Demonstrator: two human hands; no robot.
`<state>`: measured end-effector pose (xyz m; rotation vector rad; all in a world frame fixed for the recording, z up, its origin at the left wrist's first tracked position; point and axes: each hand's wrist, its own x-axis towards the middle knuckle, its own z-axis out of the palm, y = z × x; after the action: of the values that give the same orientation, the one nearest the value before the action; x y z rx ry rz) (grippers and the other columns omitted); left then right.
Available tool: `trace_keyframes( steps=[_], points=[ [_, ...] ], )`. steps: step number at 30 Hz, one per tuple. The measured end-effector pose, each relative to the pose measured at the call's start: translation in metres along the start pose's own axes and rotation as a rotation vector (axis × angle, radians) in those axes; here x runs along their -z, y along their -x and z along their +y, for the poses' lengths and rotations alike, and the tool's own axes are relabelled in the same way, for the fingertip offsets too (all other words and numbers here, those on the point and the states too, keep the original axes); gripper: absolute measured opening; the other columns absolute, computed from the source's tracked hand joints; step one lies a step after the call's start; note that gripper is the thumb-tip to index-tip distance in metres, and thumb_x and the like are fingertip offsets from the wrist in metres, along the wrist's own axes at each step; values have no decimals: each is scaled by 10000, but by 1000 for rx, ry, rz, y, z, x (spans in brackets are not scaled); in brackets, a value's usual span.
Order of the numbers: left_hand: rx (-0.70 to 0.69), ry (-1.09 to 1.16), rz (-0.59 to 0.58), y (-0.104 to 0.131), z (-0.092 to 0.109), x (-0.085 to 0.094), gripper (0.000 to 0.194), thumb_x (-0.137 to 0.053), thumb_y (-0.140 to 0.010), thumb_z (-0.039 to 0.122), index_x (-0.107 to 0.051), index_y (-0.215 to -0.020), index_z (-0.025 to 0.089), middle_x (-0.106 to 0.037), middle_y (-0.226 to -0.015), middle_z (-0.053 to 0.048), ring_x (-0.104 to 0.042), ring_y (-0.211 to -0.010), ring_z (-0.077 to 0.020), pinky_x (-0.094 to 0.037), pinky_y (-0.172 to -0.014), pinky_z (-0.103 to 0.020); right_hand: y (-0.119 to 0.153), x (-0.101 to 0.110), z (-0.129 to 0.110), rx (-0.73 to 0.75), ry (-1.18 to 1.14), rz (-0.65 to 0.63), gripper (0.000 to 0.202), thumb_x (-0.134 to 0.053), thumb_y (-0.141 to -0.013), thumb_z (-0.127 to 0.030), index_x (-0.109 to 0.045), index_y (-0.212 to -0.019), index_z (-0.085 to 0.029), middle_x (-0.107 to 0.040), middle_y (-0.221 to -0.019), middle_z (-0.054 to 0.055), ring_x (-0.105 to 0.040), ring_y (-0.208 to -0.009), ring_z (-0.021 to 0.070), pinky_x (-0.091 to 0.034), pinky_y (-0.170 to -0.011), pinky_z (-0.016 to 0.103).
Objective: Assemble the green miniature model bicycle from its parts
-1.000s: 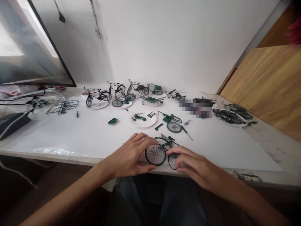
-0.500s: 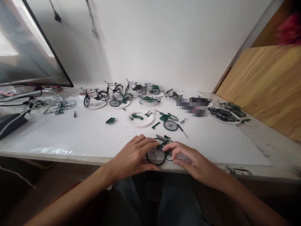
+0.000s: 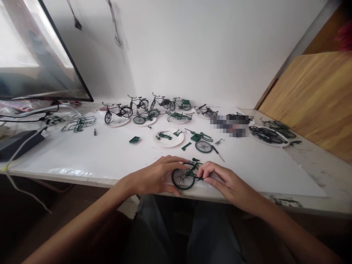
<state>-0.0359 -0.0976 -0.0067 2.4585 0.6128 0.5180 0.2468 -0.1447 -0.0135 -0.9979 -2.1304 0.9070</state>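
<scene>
A green model bicycle with one large spoked wheel in view is at the table's front edge, between my hands. My left hand holds it from the left, fingers over the top of the wheel and the thumb low beside the rim. On the right, my right hand pinches the frame near the pedal area with thumb and fingertips. Those fingers hide the parts they grip and much of the bicycle's right side.
Behind my hands lie a loose wheel with green parts, a paper plate and a green tray piece. Several model bicycles stand along the wall. A monitor is at left, a wooden board at right.
My right hand has closed in on the bicycle's frame, its thumb and fingers now together. My left hand has flattened a little over the wheel. The whole view has shifted slightly.
</scene>
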Motion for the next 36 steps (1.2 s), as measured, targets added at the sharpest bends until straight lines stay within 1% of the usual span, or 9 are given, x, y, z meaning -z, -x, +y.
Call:
trace_keyframes(
  steps=[4, 8, 11, 14, 18, 21, 25, 31, 36],
  points=[
    [52, -24, 36, -1, 4, -5, 649, -799, -799, 455, -564, -1371, 258, -520, -1414, -114, -505, -1322, -283, -464, -1091, -404, -9, -7, 0, 38, 43, 37, 75, -477, -1034, -255, -547, -1011, -250, -611, -1061, 31, -599, -1019, 176, -463, -918, 329],
    [52, -93, 68, -3, 12, -12, 634, -760, -809, 540, -585, -1328, 220, -558, -1314, -120, -536, -1222, -283, -473, -1034, -411, -7, -18, -4, 150, 216, 218, 57, -553, -994, -189, -569, -965, -236, -594, -1068, 47, -567, -1054, 197, -449, -921, 357],
    [52, -146, 115, -4, 13, -19, 660, -737, -794, 606, -591, -1306, 216, -558, -1286, -118, -541, -1168, -279, -458, -1013, -420, -4, -25, -8, 208, 363, 324, 89, -597, -958, -140, -587, -921, -220, -594, -999, 46, -551, -1007, 204, -432, -906, 381],
    [50, -157, 164, -6, 11, -27, 604, -716, -808, 608, -607, -1265, 228, -562, -1259, -102, -538, -1151, -259, -447, -1002, -392, -3, -29, -11, 236, 422, 323, 108, -620, -940, -113, -594, -903, -212, -618, -932, 30, -552, -942, 196, -413, -897, 400],
    [20, -171, 208, -7, 10, -33, 562, -700, -816, 611, -616, -1206, 216, -544, -1300, -106, -520, -1188, -257, -429, -1019, -377, -4, -33, -11, 239, 429, 314, 113, -630, -936, -106, -602, -899, -208, -639, -900, 22, -560, -913, 194, -400, -881, 405],
    [3, -153, 186, -6, 11, -31, 582, -704, -812, 612, -596, -1228, 220, -537, -1336, -104, -505, -1222, -258, -420, -1041, -378, -4, -34, -9, 244, 417, 336, 115, -635, -930, -106, -607, -897, -212, -645, -902, 25, -567, -908, 201, -402, -872, 407],
    [17, -133, 147, -5, 14, -28, 473, -703, -864, 529, -595, -1220, 236, -510, -1410, -99, -472, -1292, -258, -396, -1082, -391, -2, -32, -7, 269, 363, 335, 123, -631, -918, -103, -607, -921, -223, -651, -922, 36, -578, -920, 214, -424, -887, 420],
    [-15, -140, 125, -5, 16, -26, 439, -694, -882, 512, -603, -1210, 236, -528, -1435, -88, -468, -1311, -261, -391, -1086, -407, 3, -27, -7, 313, 354, 201, 154, -633, -898, -84, -607, -941, -229, -687, -1009, 37, -584, -1007, 221, -437, -943, 434],
    [-42, -144, 117, -7, 17, -27, 417, -665, -909, 486, -587, -1234, 237, -576, -1417, -76, -505, -1292, -252, -382, -1077, -406, 1, -31, -6, 310, 389, 248, 150, -631, -912, -84, -628, -958, -227, -696, -1001, 44, -579, -1021, 230, -451, -930, 430]
  ],
)
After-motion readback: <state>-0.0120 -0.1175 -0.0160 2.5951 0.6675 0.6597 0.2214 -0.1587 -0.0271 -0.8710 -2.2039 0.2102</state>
